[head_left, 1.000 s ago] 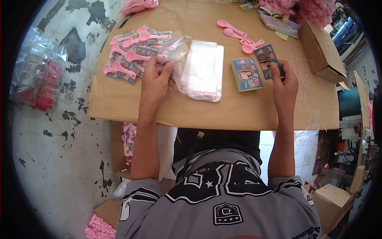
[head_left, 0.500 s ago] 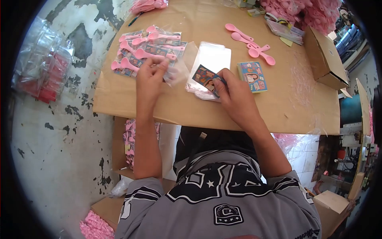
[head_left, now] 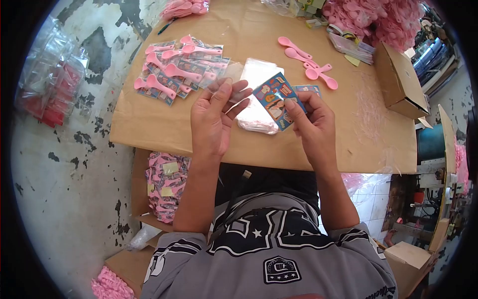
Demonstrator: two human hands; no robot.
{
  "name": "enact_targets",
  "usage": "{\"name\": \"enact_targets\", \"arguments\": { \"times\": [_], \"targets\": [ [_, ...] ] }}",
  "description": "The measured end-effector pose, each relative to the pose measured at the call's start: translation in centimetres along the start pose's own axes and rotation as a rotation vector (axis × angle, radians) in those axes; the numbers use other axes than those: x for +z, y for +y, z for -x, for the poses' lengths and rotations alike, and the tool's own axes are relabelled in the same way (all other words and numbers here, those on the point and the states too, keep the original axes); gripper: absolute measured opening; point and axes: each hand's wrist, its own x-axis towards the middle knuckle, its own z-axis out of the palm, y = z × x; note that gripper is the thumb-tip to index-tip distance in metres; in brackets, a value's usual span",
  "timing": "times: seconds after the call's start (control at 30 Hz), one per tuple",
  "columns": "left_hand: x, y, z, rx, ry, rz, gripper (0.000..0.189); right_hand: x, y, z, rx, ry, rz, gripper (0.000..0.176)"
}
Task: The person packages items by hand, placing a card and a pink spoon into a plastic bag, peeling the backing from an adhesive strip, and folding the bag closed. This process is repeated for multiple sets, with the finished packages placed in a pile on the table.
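Pinching the printed card (head_left: pixel 275 99) by one edge, the right hand (head_left: pixel 313 124) holds it (likely light, stiffish, easily creased); the left hand (head_left: pixel 214 118) clasps a seemingly flimsy, slippery clear sleeve (head_left: pixel 233 74).

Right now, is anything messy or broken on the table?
Nothing looks broken; the card and clear bag being held look fine. But thin clear strips lie scattered on the cardboard tabletop beside the box, and loose pink spoons lie crisscrossed.
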Motion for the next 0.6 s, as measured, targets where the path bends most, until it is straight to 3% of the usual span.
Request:
{"name": "enact_targets", "arguments": {
  "times": [0.17, 0.37, 0.47, 0.6],
  "targets": [
    [1.6, -1.3, 0.6, 0.099, -0.005, -0.108, 0.026, 0.6, 0.6, -0.2, 0.005, -0.002, -0.149, 0.019],
    [2.5, -1.8, 0.9, 0.105, -0.02, -0.117, 0.027, -1.9, 0.4, -0.3, 0.155, -0.266, 0.061, 0.024],
    [2.5, -2.0, 1.1, 0.087, -0.051, -0.128, 0.028, -2.4, 0.0, -0.4, 0.18, -0.276, 0.068, 0.028],
    [2.5, -2.3, 1.0, 0.089, -0.058, -0.117, 0.029, -1.5, 0.4, 0.0, 0.126, -0.126, -0.16, 0.025]
  ]
}}
